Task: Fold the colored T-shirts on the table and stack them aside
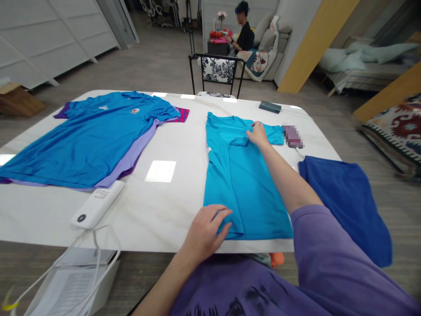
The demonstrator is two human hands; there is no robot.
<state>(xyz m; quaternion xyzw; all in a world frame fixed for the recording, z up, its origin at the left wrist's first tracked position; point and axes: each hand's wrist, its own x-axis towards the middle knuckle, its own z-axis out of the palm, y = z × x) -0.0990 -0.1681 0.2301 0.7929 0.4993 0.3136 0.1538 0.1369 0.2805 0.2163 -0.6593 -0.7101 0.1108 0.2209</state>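
Observation:
A turquoise T-shirt (259, 184) lies on the white table in front of me, its left side folded inward lengthwise and one sleeve stretched out to the right. My left hand (208, 226) rests at its lower left edge, near the hem, fingers stretched and thumb apart. Farther up, my right hand (258, 134) touches the cloth near the base of the right sleeve, fingers slightly bent and spread. Whether any fabric is caught under those fingertips is hard to see.
Left on the table (177, 197) lie a blue T-shirt (98, 140) over purple garments and a white power strip (98, 204). At right are folded dark blue cloth (345, 202), a phone (292, 136) and a dark case (270, 107). Beyond stand a chair (217, 70) and a seated person (245, 35).

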